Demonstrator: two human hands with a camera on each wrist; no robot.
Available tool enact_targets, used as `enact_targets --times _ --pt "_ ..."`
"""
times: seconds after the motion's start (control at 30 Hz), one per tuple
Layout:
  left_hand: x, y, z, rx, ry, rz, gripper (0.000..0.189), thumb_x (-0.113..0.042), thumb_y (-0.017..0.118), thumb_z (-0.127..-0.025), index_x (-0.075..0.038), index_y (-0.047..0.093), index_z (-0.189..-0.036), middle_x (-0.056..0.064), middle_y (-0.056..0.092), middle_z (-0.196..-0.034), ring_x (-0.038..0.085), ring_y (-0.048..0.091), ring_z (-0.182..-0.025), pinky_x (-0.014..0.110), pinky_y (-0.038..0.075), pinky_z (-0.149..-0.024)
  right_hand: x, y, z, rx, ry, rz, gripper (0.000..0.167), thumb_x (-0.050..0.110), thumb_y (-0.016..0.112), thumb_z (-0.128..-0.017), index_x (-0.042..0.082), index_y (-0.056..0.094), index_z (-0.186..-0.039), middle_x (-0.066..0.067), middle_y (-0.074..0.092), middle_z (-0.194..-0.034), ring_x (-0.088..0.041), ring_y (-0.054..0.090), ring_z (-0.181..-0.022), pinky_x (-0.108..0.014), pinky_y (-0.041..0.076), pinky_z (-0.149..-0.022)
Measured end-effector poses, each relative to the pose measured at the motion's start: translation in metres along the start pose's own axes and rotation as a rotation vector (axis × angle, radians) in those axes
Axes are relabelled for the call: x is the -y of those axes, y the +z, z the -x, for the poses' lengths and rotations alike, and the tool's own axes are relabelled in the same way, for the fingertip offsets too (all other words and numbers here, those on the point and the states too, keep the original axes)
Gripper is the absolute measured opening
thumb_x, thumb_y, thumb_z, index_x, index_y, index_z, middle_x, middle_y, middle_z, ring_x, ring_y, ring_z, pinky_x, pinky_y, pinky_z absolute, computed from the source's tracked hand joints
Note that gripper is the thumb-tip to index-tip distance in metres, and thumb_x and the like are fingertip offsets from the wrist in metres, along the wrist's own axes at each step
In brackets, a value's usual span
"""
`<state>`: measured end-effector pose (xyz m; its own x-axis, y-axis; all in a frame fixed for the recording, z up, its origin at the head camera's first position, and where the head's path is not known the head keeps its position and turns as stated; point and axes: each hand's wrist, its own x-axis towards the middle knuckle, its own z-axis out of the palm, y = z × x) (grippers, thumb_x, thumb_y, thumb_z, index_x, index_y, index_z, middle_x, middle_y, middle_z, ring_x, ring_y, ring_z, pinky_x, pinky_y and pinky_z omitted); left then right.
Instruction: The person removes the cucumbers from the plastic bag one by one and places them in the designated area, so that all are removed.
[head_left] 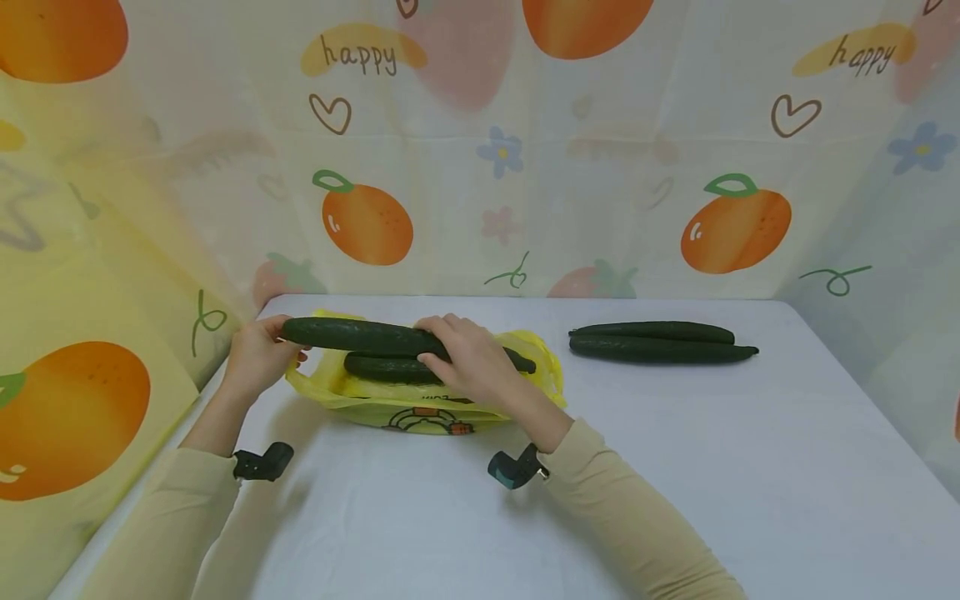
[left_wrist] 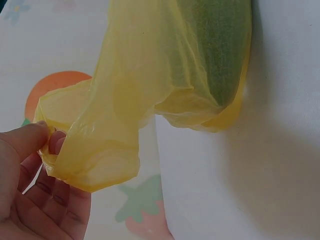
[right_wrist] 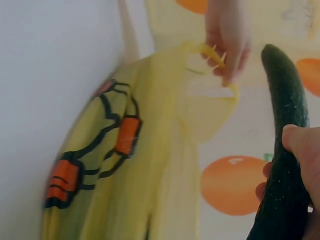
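grip, right hand (head_left: 472,358): clamped round a held cucumber (head_left: 360,335), fingers and thumb on opposite sides. grip, left hand (head_left: 258,354): pinching a handle loop (left_wrist: 100,172) of the yellow bag (head_left: 345,407), film only. the held cucumber lies across the bag's mouth, above it, its left end unsupported.

principal risk, in this inspector's judgement: that long free end could snag the loop or rim and drag the film down. thin film might also tear under a hard pull, or slip from the pinch. inside the bag another cucumber (head_left: 390,367) sits below; a drop could strike it and upset the slack walls. further right on the bench (head_left: 675,467), two cucumbers (head_left: 663,350) lie touching; a knock could roll them.
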<state>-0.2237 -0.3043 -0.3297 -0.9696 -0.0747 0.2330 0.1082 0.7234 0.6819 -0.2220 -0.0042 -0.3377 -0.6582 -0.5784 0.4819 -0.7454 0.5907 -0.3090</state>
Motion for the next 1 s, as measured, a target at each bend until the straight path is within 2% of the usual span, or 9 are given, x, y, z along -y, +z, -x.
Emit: enact_targets --times 0.17,0.33,0.43,0.57,0.7,0.87,1.0 --pt "0.002 0.002 0.000 -0.013 0.008 -0.005 0.012 -0.004 0.055 -0.083 0.001 0.064 -0.090 0.009 0.067 -0.069 0.003 0.061 -0.055 0.019 0.048 -0.047 0.006 -0.009 -0.001 -0.031 -0.025 0.044 0.038 0.029 0.060 -0.090 0.015 0.053 -0.124 -0.002 0.061 -0.108 -0.015 0.058 -0.089 -0.027 0.048 -0.071" --pt "0.001 0.002 0.000 -0.025 0.001 -0.028 0.015 -0.009 0.055 -0.085 0.003 0.065 -0.087 0.010 0.068 -0.067 -0.004 0.057 -0.051 0.018 0.046 -0.045 0.012 -0.018 -0.001 -0.056 -0.047 0.083 0.037 0.030 0.060 -0.089 0.015 0.054 -0.122 -0.001 0.061 -0.106 -0.015 0.059 -0.088 -0.027 0.048 -0.068" --pt "0.000 0.002 0.000 -0.023 -0.011 -0.033 0.019 -0.011 0.055 -0.085 0.005 0.066 -0.089 0.009 0.068 -0.066 -0.004 0.057 -0.050 0.019 0.046 -0.045 0.014 -0.023 -0.001 -0.081 -0.070 0.121 0.037 0.030 0.061 -0.089 0.015 0.055 -0.122 -0.002 0.062 -0.103 -0.015 0.059 -0.086 -0.026 0.047 -0.064" --pt "0.001 0.003 0.000 -0.010 -0.024 -0.009 0.021 -0.011 0.056 -0.086 0.006 0.065 -0.094 0.016 0.069 -0.074 -0.002 0.059 -0.053 0.018 0.048 -0.048 0.013 -0.030 0.000 -0.120 -0.095 0.157 0.037 0.029 0.064 -0.087 0.015 0.056 -0.120 -0.002 0.062 -0.098 -0.016 0.058 -0.080 -0.026 0.045 -0.059" --pt "0.002 0.004 0.000 0.002 -0.027 0.007 0.019 -0.010 0.055 -0.087 0.004 0.064 -0.095 0.022 0.068 -0.082 0.004 0.063 -0.057 0.019 0.050 -0.051 0.008 -0.034 0.002 -0.132 -0.100 0.165 0.038 0.029 0.065 -0.086 0.015 0.057 -0.120 -0.002 0.063 -0.099 -0.016 0.059 -0.081 -0.027 0.046 -0.061" --pt "0.002 0.005 -0.001 -0.009 0.001 -0.003 0.014 -0.007 0.054 -0.086 0.000 0.064 -0.091 0.015 0.067 -0.077 0.003 0.061 -0.055 0.020 0.049 -0.048 0.000 -0.041 0.006 -0.114 -0.101 0.179 0.039 0.030 0.065 -0.086 0.016 0.056 -0.121 -0.001 0.062 -0.103 -0.017 0.059 -0.084 -0.029 0.046 -0.063" --pt "0.000 0.006 -0.001 -0.010 0.010 0.008 0.016 -0.013 0.058 -0.088 0.000 0.065 -0.092 0.017 0.067 -0.079 0.002 0.061 -0.055 0.019 0.049 -0.048 -0.008 -0.047 0.011 -0.097 -0.100 0.184 0.039 0.028 0.066 -0.085 0.016 0.056 -0.121 -0.001 0.061 -0.101 -0.017 0.058 -0.083 -0.030 0.046 -0.065"
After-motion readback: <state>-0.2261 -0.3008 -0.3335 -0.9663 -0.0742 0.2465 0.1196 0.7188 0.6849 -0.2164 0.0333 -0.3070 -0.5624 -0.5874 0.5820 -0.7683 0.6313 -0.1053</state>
